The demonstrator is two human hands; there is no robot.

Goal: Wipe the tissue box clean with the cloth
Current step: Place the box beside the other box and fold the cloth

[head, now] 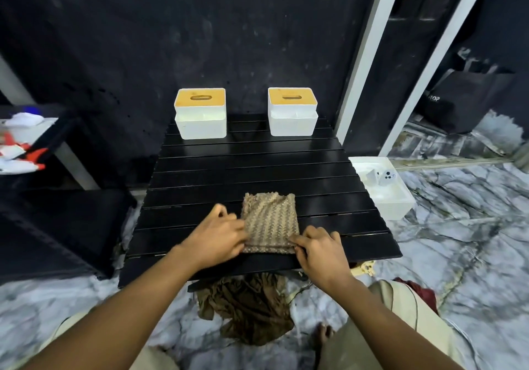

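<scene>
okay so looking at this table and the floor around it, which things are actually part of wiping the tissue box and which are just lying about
Part of the job: folded patterned cloth under the left hand and right hand; left tissue box; right tissue box; slatted black table.

Lying about: brown rag on the floor; white bin; black bag.

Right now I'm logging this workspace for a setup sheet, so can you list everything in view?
tissue boxes: 2, white with tan lids, table's far edge, left and right
cloth: 1, brown patterned, folded, table's near side
table: 1, black slatted, centre
plastic bin: 1, white, floor right of table
brown fabric: 1, crumpled, floor under near edge
left hand: on cloth's left edge
right hand: on cloth's near right corner
</scene>
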